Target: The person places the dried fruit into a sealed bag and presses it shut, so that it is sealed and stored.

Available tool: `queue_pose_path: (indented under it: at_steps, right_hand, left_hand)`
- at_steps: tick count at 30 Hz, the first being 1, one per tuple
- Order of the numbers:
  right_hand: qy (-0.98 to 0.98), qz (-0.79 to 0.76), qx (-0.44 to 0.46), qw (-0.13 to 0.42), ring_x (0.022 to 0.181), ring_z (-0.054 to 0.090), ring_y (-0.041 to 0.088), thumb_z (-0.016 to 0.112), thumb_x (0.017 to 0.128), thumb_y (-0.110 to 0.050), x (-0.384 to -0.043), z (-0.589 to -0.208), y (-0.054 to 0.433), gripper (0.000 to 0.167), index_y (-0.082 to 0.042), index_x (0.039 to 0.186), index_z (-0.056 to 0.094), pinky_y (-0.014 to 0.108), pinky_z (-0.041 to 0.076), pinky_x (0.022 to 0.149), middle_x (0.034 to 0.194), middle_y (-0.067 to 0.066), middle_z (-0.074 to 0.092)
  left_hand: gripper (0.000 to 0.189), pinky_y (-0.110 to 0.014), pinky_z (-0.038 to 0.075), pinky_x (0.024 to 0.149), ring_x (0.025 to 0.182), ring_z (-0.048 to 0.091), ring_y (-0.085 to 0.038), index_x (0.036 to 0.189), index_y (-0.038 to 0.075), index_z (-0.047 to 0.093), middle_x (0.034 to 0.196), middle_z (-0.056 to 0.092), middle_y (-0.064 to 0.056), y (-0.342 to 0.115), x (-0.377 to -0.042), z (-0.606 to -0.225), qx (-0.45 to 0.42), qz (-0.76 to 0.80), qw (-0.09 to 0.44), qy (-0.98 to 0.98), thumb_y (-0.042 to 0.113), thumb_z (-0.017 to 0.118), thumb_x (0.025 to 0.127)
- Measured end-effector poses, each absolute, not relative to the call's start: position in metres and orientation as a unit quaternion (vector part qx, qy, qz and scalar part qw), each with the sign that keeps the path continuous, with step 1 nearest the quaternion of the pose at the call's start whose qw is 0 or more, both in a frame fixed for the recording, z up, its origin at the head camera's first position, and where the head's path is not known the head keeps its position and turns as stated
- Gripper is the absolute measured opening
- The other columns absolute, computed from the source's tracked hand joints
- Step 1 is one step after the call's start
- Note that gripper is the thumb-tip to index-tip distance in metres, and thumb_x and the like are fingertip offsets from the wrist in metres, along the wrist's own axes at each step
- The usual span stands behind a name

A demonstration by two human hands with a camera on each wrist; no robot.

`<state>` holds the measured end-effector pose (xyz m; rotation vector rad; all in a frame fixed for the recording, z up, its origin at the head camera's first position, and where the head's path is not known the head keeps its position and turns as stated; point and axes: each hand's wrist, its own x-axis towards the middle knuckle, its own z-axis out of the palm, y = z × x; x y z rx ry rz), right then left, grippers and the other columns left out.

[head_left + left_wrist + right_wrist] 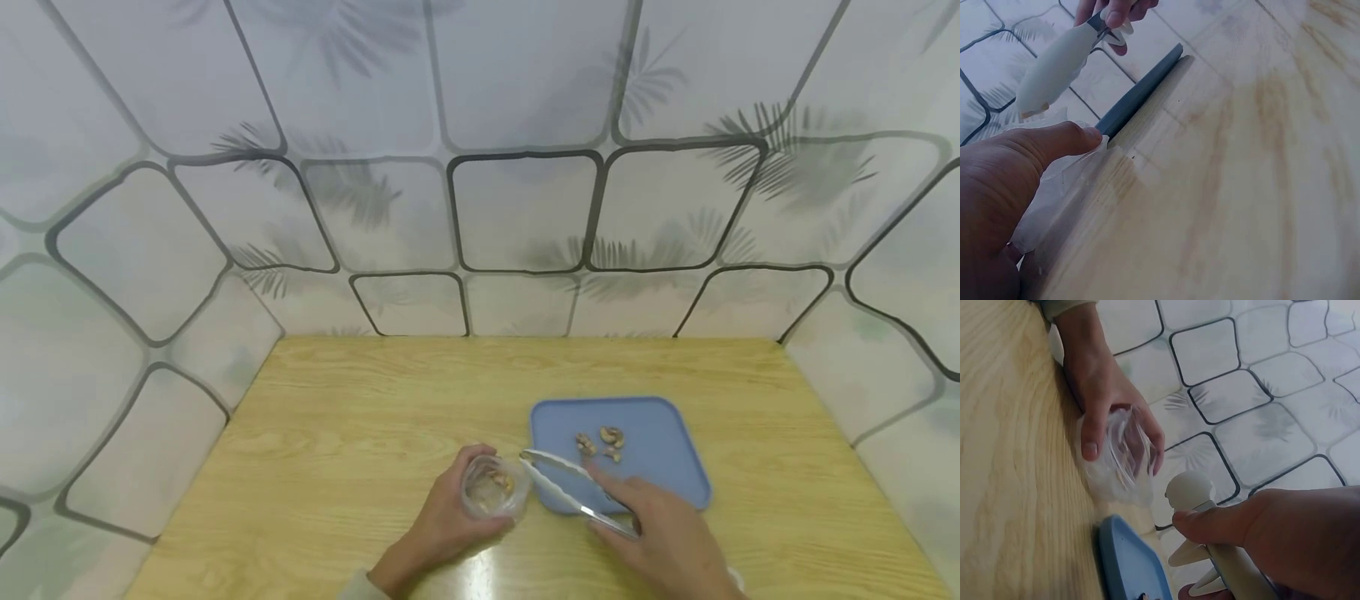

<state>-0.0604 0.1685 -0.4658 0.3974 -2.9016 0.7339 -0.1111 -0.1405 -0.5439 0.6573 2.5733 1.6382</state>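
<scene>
While your left hand [448,512] wraps thumb and fingers round a clear, round plastic container [1116,478], your right hand [666,521] grips the handles of a pair of silver metal tongs with white scalloped ends [551,484]. The container's mouth faces up at you, probably so its opening is easy to see and reach; a few brown and yellowish pieces [495,481] lie inside. Its contents would spill if it tipped, which likely explains the firm side grasp.

The tongs point toward nine o'clock from your right hand, their tips drawn close together just beside the rim at the container's two o'clock. A small brownish bit [1027,114] shows at those tips in the left wrist view.

Toward three o'clock of the container, a shallow blue rectangular tray with rounded corners [660,450] rests on the yellow wood-grain tabletop [360,433]; its raised lip presumably keeps the small, wrinkled brown pieces [612,436] near its middle from straying. Whether the container touches the tabletop, you cannot tell.

You can read no brand, label or writing anywhere; the pale wall [525,217] carries only dark outlines and leaf prints.
</scene>
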Motion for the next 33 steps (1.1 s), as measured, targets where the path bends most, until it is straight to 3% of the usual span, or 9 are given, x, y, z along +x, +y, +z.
queue_pose_path:
  at_steps: [6,11,15,19,26,33]
  right_hand:
    - [-0.949,0.267,0.157,0.062,0.068,0.039,-0.007,0.094,0.083,-0.039,-0.056,-0.470,0.159,0.065,-0.027,0.143,0.073,0.021,0.040,0.062,0.084,-0.018,0.061]
    - [-0.944,0.268,0.176,0.077,0.070,0.043,-0.008,0.094,0.082,-0.039,-0.056,-0.471,0.155,0.064,-0.029,0.142,0.074,0.022,0.043,0.063,0.089,-0.017,0.068]
    - [-0.939,0.287,0.185,0.045,0.068,0.043,-0.008,0.094,0.082,-0.041,-0.057,-0.472,0.152,0.070,-0.024,0.146,0.071,0.021,0.043,0.060,0.090,-0.013,0.068]
    - [-0.942,0.293,0.161,0.001,0.063,0.038,-0.007,0.094,0.082,-0.046,-0.057,-0.472,0.149,0.077,-0.023,0.151,0.067,0.018,0.037,0.056,0.085,-0.013,0.060]
    - [-0.950,0.282,0.133,0.029,0.063,0.036,-0.008,0.096,0.080,-0.043,-0.054,-0.470,0.152,0.081,-0.024,0.153,0.065,0.018,0.036,0.055,0.087,-0.013,0.058]
    - [-0.961,0.266,0.069,-0.013,0.064,0.038,-0.002,0.093,0.082,-0.052,-0.055,-0.465,0.163,0.083,-0.033,0.156,0.061,0.021,0.036,0.055,0.093,-0.013,0.060]
  left_hand:
    - [0.087,-0.029,0.058,0.094,0.110,0.070,-0.016,0.149,0.011,0.053,0.131,0.074,0.000,-0.141,-0.112,-0.548,0.221,0.530,0.011,0.819,0.022,0.099,0.076]
    - [0.087,-0.029,0.058,0.096,0.111,0.070,-0.015,0.149,0.011,0.053,0.131,0.074,0.002,-0.142,-0.113,-0.550,0.228,0.529,0.005,0.817,0.022,0.099,0.077]
    - [0.086,-0.028,0.058,0.097,0.112,0.069,-0.012,0.149,0.010,0.053,0.131,0.074,0.002,-0.142,-0.113,-0.550,0.230,0.527,0.006,0.818,0.023,0.099,0.078]
    - [0.086,-0.029,0.057,0.098,0.112,0.069,-0.013,0.149,0.013,0.053,0.131,0.074,0.002,-0.141,-0.112,-0.550,0.228,0.522,0.007,0.822,0.025,0.099,0.078]
    - [0.087,-0.031,0.056,0.104,0.117,0.069,-0.014,0.149,0.011,0.054,0.132,0.074,0.004,-0.141,-0.112,-0.549,0.230,0.519,-0.001,0.823,0.025,0.099,0.077]
    - [0.088,-0.030,0.058,0.098,0.111,0.069,-0.014,0.149,0.013,0.054,0.130,0.074,0.003,-0.141,-0.113,-0.549,0.219,0.524,0.004,0.823,0.023,0.101,0.075]
